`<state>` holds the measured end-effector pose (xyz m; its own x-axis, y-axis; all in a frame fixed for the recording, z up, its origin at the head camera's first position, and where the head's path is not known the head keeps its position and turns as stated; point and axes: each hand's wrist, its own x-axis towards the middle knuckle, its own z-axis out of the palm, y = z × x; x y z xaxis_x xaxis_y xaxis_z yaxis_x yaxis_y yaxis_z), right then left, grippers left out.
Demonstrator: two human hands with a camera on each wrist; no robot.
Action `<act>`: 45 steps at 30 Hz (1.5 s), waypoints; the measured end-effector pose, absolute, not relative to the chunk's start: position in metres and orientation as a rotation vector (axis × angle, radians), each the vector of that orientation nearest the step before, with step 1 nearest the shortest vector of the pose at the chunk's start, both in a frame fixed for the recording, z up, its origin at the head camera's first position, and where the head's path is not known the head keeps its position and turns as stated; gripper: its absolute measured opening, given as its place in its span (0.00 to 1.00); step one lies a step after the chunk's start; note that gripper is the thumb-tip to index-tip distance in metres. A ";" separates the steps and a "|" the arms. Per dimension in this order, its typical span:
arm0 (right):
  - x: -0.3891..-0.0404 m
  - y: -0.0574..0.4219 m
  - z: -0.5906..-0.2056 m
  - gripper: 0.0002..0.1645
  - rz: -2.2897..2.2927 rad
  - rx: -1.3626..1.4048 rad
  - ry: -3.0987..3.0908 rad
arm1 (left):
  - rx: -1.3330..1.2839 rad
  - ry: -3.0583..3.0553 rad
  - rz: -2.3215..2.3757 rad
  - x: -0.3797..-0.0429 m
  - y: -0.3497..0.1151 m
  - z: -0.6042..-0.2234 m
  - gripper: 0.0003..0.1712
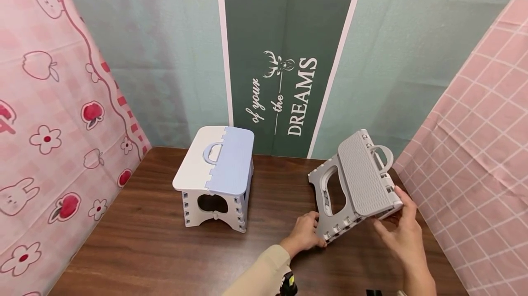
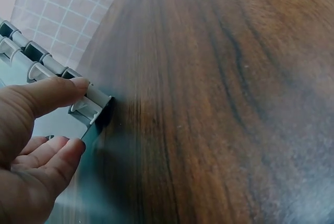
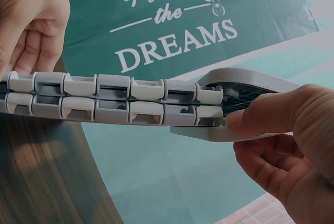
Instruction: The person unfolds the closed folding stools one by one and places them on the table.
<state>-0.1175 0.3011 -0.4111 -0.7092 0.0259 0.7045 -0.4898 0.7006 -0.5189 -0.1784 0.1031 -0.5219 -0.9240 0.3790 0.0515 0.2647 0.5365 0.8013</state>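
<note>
Two hands [image 1: 305,232] [image 1: 407,234], spread apart, grip the tilted gray stool [image 1: 365,177].

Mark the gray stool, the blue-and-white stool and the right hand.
Gray stool [image 1: 365,178], head view: textured seat panel.
Blue-and-white stool [image 1: 228,170], head view: blue half of the seat.
Right hand [image 1: 406,240], head view: middle of the hand.

Left sleeve [image 1: 261,272]: we see plain beige cloth behind the left hand [image 1: 304,232].
Wrist device [image 1: 288,285]: we see black and yellow, behind that hand.
Black piece [image 1: 373,293]: we see its edge behind the right hand [image 1: 407,237].
</note>
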 end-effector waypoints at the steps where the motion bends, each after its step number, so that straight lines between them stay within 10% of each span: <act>1: -0.118 0.301 -0.411 0.61 0.927 0.359 -2.193 | 0.553 2.630 1.353 -0.179 0.103 -0.522 0.42; 16: -0.121 0.284 -0.410 0.60 0.798 0.287 -2.166 | 0.486 2.574 1.386 -0.181 0.102 -0.523 0.41; 24: -0.132 0.275 -0.410 0.39 0.769 0.479 -2.125 | 0.496 2.559 1.442 -0.182 0.100 -0.523 0.40; 45: -0.150 0.253 -0.410 0.44 0.717 0.624 -2.124 | 0.435 2.533 1.498 -0.185 0.103 -0.530 0.40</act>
